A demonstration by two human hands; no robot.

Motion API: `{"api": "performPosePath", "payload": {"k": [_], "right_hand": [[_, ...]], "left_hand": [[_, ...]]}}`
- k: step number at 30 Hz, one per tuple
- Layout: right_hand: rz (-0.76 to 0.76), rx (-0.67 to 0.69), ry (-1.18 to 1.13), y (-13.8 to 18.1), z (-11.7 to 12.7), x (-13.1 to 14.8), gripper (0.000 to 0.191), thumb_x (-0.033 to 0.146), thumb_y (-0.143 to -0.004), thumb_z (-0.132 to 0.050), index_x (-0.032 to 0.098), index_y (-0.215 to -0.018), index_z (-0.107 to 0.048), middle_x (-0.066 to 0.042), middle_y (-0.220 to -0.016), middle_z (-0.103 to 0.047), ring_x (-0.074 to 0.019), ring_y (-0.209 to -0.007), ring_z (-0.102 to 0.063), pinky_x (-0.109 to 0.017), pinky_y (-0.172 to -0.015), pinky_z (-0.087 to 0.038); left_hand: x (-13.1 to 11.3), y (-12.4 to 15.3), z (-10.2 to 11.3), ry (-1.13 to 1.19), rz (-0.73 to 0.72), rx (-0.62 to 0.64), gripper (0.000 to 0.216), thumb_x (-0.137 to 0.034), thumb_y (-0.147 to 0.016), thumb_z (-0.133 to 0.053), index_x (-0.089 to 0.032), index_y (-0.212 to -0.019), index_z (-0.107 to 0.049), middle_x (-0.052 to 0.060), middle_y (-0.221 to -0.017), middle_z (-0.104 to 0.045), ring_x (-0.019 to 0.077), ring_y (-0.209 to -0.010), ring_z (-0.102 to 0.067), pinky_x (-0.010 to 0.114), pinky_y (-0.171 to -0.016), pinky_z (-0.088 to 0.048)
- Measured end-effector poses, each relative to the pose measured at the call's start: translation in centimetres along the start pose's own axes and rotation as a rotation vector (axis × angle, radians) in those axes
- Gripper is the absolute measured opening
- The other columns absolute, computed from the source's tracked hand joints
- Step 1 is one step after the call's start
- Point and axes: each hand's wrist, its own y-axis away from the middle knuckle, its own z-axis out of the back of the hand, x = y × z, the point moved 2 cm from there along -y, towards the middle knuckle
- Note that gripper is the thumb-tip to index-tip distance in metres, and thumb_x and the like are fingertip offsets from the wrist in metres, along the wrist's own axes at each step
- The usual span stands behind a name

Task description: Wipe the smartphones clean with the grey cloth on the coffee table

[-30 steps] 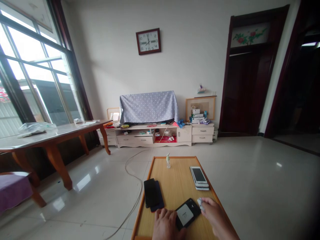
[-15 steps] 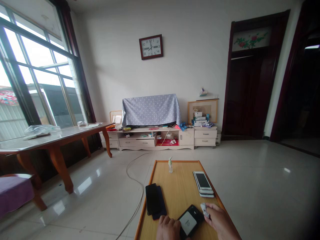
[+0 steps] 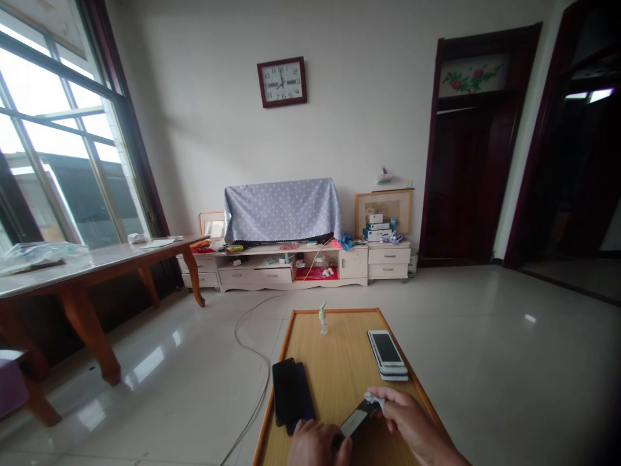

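Note:
My left hand [image 3: 315,443] is closed on the near end of a black smartphone [image 3: 356,419] with a pale panel, tilted above the small wooden table [image 3: 334,362]. A crumpled whitish cloth or tissue [image 3: 372,399] is pinched in my right hand [image 3: 405,414], against the phone's far end. Just beyond my left hand lie a black phone [image 3: 287,391] and a dark blue one [image 3: 305,395], overlapping. At the table's right edge rests a stack of white phones [image 3: 387,349]. A small clear pump bottle [image 3: 323,320] stands near the far edge.
A loose cable [image 3: 264,362] runs over the tiled floor left of the small table. Farther left is a larger table [image 3: 111,259] with plastic wrapping on it. Against the wall, a low white cabinet [image 3: 257,275] carries a cloth-covered object [image 3: 284,210] and several boxes.
The phone has been tipped up from a flatter pose, so its pale panel looks narrower. My right hand has brought the cloth onto the phone's far end. The view has turned slightly right.

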Motion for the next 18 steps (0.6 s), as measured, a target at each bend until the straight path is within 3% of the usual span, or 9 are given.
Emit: {"api": "performPosePath", "payload": {"k": [4,7,13,18], "right_hand": [[0.013,0.004,0.01,0.2,0.0,0.6,0.048,0.031,-0.071,-0.062,0.021,-0.118,-0.067,-0.006,-0.105,-0.071,-0.0232,-0.094,-0.063,-0.03,-0.076,-0.046],[0.058,-0.007,0.042,0.3,-0.1,0.8,0.043,0.033,-0.072,-0.065,0.021,-0.113,-0.068,-0.004,-0.093,-0.069,-0.0208,-0.086,-0.061,-0.031,-0.078,-0.046],[0.072,0.014,0.048,0.0,0.3,0.2,0.04,0.038,-0.074,-0.067,0.02,-0.11,-0.066,-0.001,-0.08,-0.061,-0.0172,-0.074,-0.057,-0.027,-0.066,-0.043],[0.026,-0.013,0.063,-0.6,1.0,-0.8,0.044,0.049,-0.073,-0.069,0.02,-0.106,-0.066,0.004,-0.07,-0.053,-0.012,-0.058,-0.048,-0.023,-0.053,-0.034]], "left_hand": [[-0.3,-0.1,0.9,0.018,0.034,0.048,0.045,-0.045,-0.096,-0.03,-0.026,-0.077,-0.067,0.005,-0.077,-0.072,0.0213,-0.076,-0.066,0.031,-0.071,-0.04],[0.1,-0.1,0.8,0.097,0.114,0.068,0.051,-0.046,-0.099,-0.02,-0.024,-0.081,-0.063,0.005,-0.078,-0.07,0.0198,-0.075,-0.066,0.028,-0.065,-0.039],[0.8,-0.1,-0.9,0.358,0.211,0.056,0.045,-0.053,-0.098,-0.02,-0.026,-0.093,-0.055,0.0,-0.073,-0.064,0.0138,-0.065,-0.06,0.023,-0.059,-0.037],[0.4,-0.2,-1.5,0.568,0.2,0.016,0.045,-0.057,-0.096,-0.023,-0.024,-0.099,-0.053,-0.001,-0.073,-0.061,0.0143,-0.067,-0.059,0.024,-0.063,-0.041]]}}
